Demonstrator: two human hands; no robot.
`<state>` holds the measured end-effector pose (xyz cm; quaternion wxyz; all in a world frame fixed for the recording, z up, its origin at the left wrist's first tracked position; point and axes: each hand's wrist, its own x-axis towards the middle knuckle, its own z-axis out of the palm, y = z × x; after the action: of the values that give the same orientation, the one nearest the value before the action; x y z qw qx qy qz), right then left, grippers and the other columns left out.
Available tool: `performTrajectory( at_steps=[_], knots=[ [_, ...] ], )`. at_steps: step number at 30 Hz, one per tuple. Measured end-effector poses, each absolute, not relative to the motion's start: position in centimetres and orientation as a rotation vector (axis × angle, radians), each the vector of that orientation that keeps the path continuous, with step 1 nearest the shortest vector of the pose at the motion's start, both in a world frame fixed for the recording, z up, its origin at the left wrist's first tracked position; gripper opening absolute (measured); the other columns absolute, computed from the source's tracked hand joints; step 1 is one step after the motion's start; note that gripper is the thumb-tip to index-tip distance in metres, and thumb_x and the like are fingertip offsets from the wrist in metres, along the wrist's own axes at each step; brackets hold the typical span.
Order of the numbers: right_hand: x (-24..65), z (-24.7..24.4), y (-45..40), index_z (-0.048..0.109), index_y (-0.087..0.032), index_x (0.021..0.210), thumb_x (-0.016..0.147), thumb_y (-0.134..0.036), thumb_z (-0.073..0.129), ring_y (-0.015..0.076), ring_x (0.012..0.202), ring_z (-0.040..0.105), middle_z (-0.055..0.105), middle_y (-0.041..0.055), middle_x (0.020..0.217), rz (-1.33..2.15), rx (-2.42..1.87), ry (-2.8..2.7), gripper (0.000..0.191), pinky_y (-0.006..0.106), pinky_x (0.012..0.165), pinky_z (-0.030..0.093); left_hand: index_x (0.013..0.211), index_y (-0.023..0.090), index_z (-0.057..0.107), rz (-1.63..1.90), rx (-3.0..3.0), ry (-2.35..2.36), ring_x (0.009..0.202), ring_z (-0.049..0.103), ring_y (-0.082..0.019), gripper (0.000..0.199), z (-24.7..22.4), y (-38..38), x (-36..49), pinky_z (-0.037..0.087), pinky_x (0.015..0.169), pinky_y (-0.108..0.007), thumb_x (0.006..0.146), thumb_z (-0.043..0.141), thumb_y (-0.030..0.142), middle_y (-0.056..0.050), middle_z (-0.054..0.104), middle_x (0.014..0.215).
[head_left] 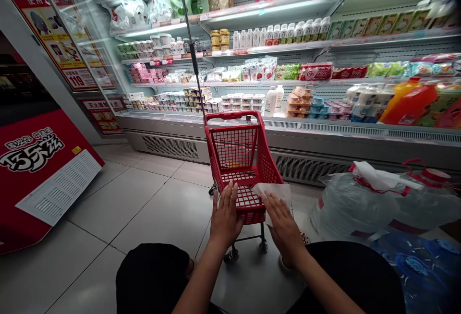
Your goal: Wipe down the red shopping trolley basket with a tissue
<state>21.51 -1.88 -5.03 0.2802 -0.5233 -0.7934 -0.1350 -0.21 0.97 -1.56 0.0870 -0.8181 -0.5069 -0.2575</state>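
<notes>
A red shopping cart (271, 165) stands on the tiled floor (144, 199) between the person's knees and the chilled display case (165, 143), its latticed basket showing a bare grid floor and a small yellow label (234, 165) at the back. The left hand (226, 215) is unclenched, fingers extended at the basket's near end; whether it touches the rim is unclear. The right hand (283, 220) lies with straight fingers over a white cloth (281, 193) at the basket's near right corner; its thumb is hidden, so whether it grips the cloth cannot be told. The case's shelves carry white bottles (271, 101), stacked cups (247, 99), yellow jars (219, 38) and an orange-filled jug (410, 102). At right, large water jugs (360, 203) sit in clear plastic beside and above blue-tinted bottles (414, 266). The red cabinet (72, 160) at left reads 巧乐兹 in outlined characters; the poster (61, 30) above shows 消防 and 119. Most product labels are too small to read, the cart's lower frame is partly hidden by the hands, and the picture's edges cut off the cabinet, the upper shelf goods and the blue-tinted bottles.
</notes>
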Motion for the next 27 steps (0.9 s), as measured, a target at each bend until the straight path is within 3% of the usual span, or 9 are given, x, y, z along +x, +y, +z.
performTrajectory(
  at_steps=[6,11,14,17,19,24,27],
  knots=[
    [18.1,-4.8,-3.0,0.008,-0.018,0.169,0.08,-0.003,0.043,0.0222,0.161,0.018,0.023,0.0046,0.173,-0.323,-1.296,-2.275,0.096,0.05,0.131,0.016,0.168,0.018,0.003,-0.75,-2.434,-1.482,0.16,0.025,-0.026,0.102,-1.6,1.0,-1.0,0.001,0.133,-0.055,0.084,0.06,0.017,-0.01,0.027,0.173],
    [19.7,-4.2,-3.8,0.006,-0.028,0.169,0.086,-0.005,0.043,0.0245,0.159,0.023,0.028,0.0021,0.171,-0.34,-1.358,-2.32,0.094,0.067,0.127,-0.006,0.168,0.019,0.004,-0.718,-2.446,-1.462,0.16,0.025,-0.026,0.098,-1.6,0.8,-1.4,-0.002,0.132,-0.057,0.086,0.058,0.018,-0.01,0.026,0.173],
    [20.3,-4.6,-4.0,0.004,-0.031,0.169,0.086,-0.004,0.042,0.0262,0.159,0.024,0.028,0.0019,0.171,-0.32,-1.408,-2.282,0.095,0.071,0.126,0.005,0.168,0.019,0.003,-0.723,-2.44,-1.461,0.16,0.025,-0.027,0.099,-1.6,0.8,-1.2,-0.002,0.131,-0.059,0.086,0.058,0.018,-0.01,0.027,0.172],
    [20.5,-5.2,-4.1,0.005,-0.029,0.169,0.084,-0.003,0.042,0.0232,0.16,0.019,0.023,-0.0009,0.173,-0.235,-1.405,-2.269,0.097,0.054,0.126,0.03,0.168,0.02,0.002,-0.727,-2.446,-1.455,0.159,0.027,-0.028,0.1,-1.6,0.8,-0.9,-0.001,0.131,-0.06,0.086,0.059,0.018,-0.011,0.029,0.172],
    [20.5,-5.4,-4.2,0.004,-0.028,0.169,0.082,-0.002,0.042,0.0211,0.161,0.017,0.021,-0.0024,0.174,-0.188,-1.39,-2.253,0.099,0.044,0.123,0.039,0.168,0.021,0.002,-0.735,-2.453,-1.456,0.159,0.027,-0.028,0.1,-1.6,0.9,-0.9,-0.002,0.131,-0.06,0.086,0.059,0.017,-0.011,0.029,0.172],
    [20.5,-4.6,-5.4,0.004,-0.028,0.169,0.083,-0.001,0.041,0.0214,0.159,0.023,0.023,-0.0013,0.173,-0.194,-1.448,-2.231,0.098,0.043,0.118,0.046,0.168,0.021,0.001,-0.729,-2.451,-1.474,0.159,0.026,-0.027,0.1,-1.6,0.9,-0.9,0.001,0.131,-0.06,0.087,0.059,0.018,-0.01,0.029,0.172],
    [19.8,-3.8,-5.6,0.006,-0.025,0.17,0.083,-0.001,0.042,0.0235,0.159,0.023,0.023,0.0016,0.173,-0.234,-1.44,-2.265,0.097,0.046,0.12,0.044,0.169,0.022,0.001,-0.718,-2.44,-1.474,0.16,0.025,-0.027,0.098,-1.7,0.9,-0.7,0.004,0.132,-0.059,0.088,0.057,0.019,-0.009,0.03,0.172]
  ],
)
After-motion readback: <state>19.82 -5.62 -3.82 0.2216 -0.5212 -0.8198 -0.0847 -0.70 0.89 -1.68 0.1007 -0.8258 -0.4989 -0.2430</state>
